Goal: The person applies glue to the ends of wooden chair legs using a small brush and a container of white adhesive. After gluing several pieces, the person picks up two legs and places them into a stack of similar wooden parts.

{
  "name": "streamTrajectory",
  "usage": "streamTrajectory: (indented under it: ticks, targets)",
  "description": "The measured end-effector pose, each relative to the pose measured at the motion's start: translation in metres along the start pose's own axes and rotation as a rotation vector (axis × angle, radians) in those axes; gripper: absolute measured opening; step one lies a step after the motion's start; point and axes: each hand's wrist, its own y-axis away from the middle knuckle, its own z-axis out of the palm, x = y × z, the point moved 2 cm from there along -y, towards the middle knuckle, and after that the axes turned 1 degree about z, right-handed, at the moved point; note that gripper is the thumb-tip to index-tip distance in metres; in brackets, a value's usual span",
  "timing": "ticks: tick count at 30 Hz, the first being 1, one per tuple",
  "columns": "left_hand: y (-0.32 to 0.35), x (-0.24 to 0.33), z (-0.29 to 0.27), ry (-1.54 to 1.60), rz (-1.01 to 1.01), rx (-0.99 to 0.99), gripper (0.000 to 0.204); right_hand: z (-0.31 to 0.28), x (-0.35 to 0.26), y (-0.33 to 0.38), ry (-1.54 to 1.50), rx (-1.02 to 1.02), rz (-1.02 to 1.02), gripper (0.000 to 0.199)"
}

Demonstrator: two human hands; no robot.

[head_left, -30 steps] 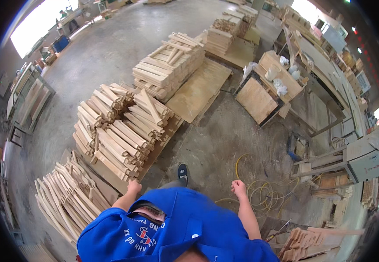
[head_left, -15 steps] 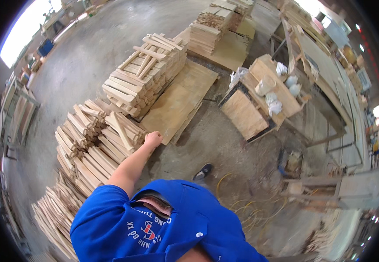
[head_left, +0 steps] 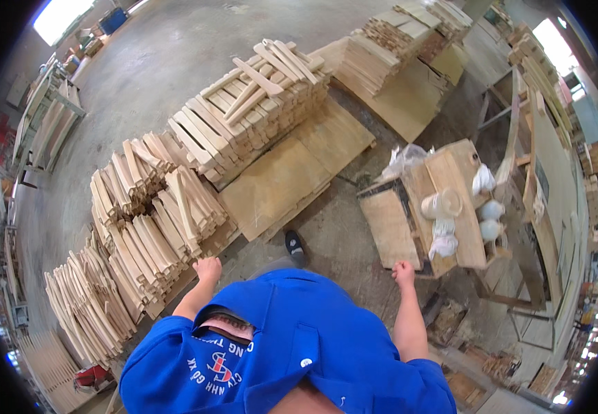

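Note:
My left hand [head_left: 207,269] is loosely curled, with nothing visible in it, just off the right side of the stacked curved wooden pieces [head_left: 151,241]. My right hand [head_left: 402,273] is closed in a loose fist at the front edge of a low wooden worktable [head_left: 390,221]; I cannot tell if it touches. No object shows in that fist either. On the worktable are a round pale container [head_left: 440,205] and white cloth-like bundles [head_left: 443,241]. Beyond my left hand rises a neat pile of pale wooden parts [head_left: 244,110] with several loose ones across its top.
A flat plywood sheet [head_left: 278,186] lies on the floor between the pile and the worktable. More stacked boards [head_left: 375,58] stand on a pallet sheet farther back. To the left is a wooden rack [head_left: 54,121]; a long bench [head_left: 554,207] runs along the right.
My left hand has drawn back toward my body, away from the pile's corner by the plywood. My right hand has come into view beside the worktable. The whole view has shifted.

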Motion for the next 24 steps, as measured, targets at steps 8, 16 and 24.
streamTrajectory:
  ticks: [8, 16, 24]
  targets:
    - [-0.125, 0.120, -0.091, 0.503, 0.080, 0.299, 0.032, 0.058, -0.036, -0.047, 0.375, -0.490, 0.059, 0.017]
    - [-0.221, 0.260, -0.166, 0.698, 0.101, 0.330, 0.026, 0.045, -0.107, -0.234, 0.710, -0.675, 0.038, 0.021]
    - [-0.284, 0.278, -0.200, 0.513, -0.078, 0.159, 0.027, 0.112, -0.301, -0.444, 0.338, -0.555, -0.232, 0.015]
